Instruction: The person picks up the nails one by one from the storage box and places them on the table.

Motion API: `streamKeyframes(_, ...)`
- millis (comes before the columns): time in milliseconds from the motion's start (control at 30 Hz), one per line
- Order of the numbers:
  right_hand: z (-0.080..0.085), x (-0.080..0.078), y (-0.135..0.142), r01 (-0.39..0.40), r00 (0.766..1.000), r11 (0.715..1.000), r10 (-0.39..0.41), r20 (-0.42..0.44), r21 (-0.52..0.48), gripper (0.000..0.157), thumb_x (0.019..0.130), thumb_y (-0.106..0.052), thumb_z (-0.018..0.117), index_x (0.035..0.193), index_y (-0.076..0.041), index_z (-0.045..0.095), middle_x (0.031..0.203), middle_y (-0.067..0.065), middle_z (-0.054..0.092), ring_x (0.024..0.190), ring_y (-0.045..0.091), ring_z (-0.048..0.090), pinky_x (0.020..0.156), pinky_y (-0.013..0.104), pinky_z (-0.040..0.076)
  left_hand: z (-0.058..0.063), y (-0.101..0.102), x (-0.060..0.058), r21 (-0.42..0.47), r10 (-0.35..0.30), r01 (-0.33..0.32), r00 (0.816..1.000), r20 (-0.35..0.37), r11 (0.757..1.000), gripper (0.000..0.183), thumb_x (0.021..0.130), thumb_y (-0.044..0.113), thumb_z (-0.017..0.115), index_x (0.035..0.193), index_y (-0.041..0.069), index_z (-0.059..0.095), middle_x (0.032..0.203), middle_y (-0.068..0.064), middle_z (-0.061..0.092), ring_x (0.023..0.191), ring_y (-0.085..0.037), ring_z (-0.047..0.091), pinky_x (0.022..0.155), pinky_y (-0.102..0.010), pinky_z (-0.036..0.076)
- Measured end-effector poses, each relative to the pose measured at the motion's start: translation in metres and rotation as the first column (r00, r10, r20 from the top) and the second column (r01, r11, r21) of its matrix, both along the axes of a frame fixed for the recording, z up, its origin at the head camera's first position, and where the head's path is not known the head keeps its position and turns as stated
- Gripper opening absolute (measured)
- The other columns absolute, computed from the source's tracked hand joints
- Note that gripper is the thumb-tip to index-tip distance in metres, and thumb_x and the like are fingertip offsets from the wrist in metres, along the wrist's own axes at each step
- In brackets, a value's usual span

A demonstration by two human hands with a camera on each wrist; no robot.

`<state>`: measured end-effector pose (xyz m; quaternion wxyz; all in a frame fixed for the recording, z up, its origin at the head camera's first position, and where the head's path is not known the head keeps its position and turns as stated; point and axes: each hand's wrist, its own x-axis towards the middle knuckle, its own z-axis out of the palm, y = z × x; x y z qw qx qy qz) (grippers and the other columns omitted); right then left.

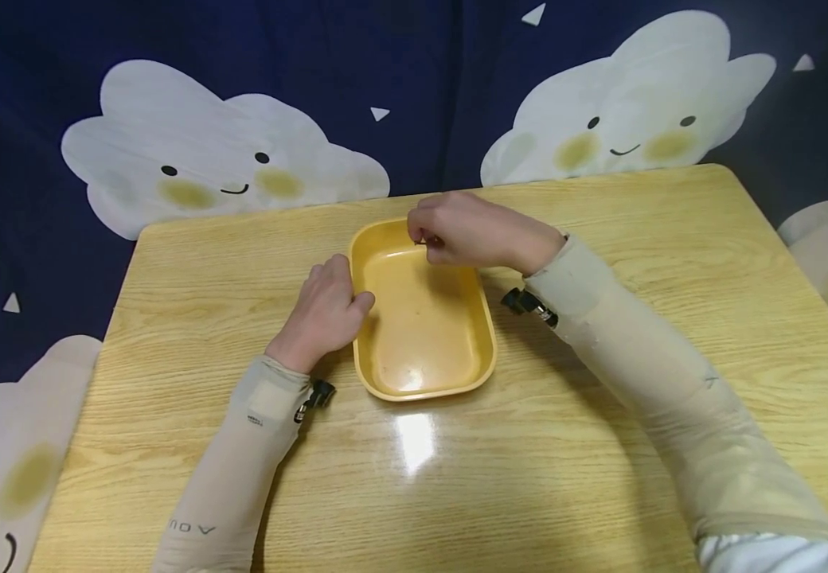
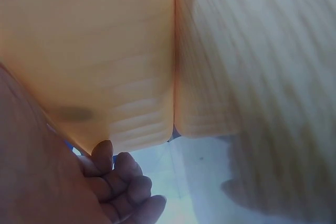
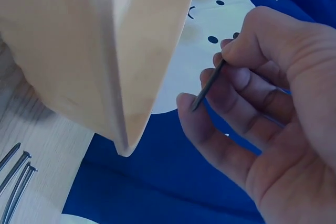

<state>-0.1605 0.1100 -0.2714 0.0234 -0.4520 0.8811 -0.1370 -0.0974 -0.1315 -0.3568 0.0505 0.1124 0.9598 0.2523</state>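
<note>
A yellow rectangular tray (image 1: 421, 326) sits near the middle of the table, its inside mostly in sight. At its left side my left hand (image 1: 322, 312) grips the rim, thumb over the edge and fingers along the outer wall. In the left wrist view, fingertips (image 2: 137, 187) show beside that wall. My right hand (image 1: 467, 227) is over the tray's far right corner. Its thumb and index finger pinch a short dark nail (image 3: 210, 83), clear in the right wrist view; only a bit of it shows from the head.
Several long nails (image 3: 22, 192) lie on the wood outside the tray in the right wrist view; the head view does not show them. The light wooden table (image 1: 199, 302) ends at the back against a dark blue cloth (image 1: 428, 95) with printed clouds. Small black cameras (image 1: 529, 305) ride on both wrists.
</note>
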Motion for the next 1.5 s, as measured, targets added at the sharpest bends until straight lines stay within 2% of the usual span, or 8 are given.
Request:
streamKeyframes(233,0.002,0.009,0.016,0.015,0.998,0.998,-0.018,-0.055,-0.057,0.016,0.086,0.0,0.062,0.099,-0.003,0.071,0.088,0.009,0.063,0.08,0.022,0.057,0.077,0.034,0.048,0.002,0.0,0.003,0.008,-0.008,0.008,1.0,-0.01,1.0,0.026,0.094,0.025,0.052,0.102,0.001,0.046,0.09,-0.014,0.045,0.091,-0.035,0.044,0.08,-0.039,0.035)
streamKeyframes(500,-0.001,0.013,0.028,0.002,0.994,0.991,-0.017,-0.11,-0.131,0.017,0.085,0.002,0.059,0.097,-0.004,0.07,0.091,0.009,0.065,0.08,0.02,0.058,0.076,0.034,0.049,0.003,-0.003,0.006,0.005,-0.005,0.005,1.0,-0.01,1.0,0.026,0.093,0.025,0.051,0.101,0.001,0.046,0.089,-0.014,0.044,0.089,-0.035,0.042,0.079,-0.038,0.034)
streamKeyframes(933,-0.006,0.025,0.042,0.057,0.991,0.981,-0.078,-0.108,-0.186,0.017,0.09,-0.003,0.062,0.103,-0.004,0.072,0.101,0.009,0.07,0.087,0.021,0.063,0.08,0.035,0.054,0.002,-0.006,0.008,-0.005,-0.011,0.011,1.0,-0.022,1.0,0.025,0.093,0.024,0.05,0.099,0.001,0.045,0.088,-0.013,0.042,0.087,-0.034,0.041,0.078,-0.037,0.032)
streamKeyframes(1267,-0.015,0.031,0.052,0.111,0.987,0.977,-0.13,-0.094,-0.183,0.014,0.094,-0.008,0.064,0.106,-0.004,0.072,0.098,0.007,0.069,0.082,0.018,0.061,0.075,0.035,0.052,0.005,-0.008,0.011,-0.007,-0.004,0.004,1.0,-0.012,1.0,0.024,0.093,0.024,0.05,0.099,0.001,0.046,0.088,-0.013,0.043,0.088,-0.034,0.042,0.077,-0.037,0.032)
streamKeyframes(1500,-0.021,0.034,0.06,0.126,0.982,0.973,-0.151,-0.117,-0.195,0.015,0.094,-0.007,0.065,0.107,-0.004,0.073,0.095,0.007,0.068,0.079,0.019,0.062,0.072,0.035,0.051,0.006,-0.01,0.013,-0.011,-0.005,0.004,1.0,-0.012,1.0,0.025,0.092,0.025,0.05,0.099,0.001,0.045,0.088,-0.013,0.043,0.087,-0.035,0.042,0.077,-0.037,0.032)
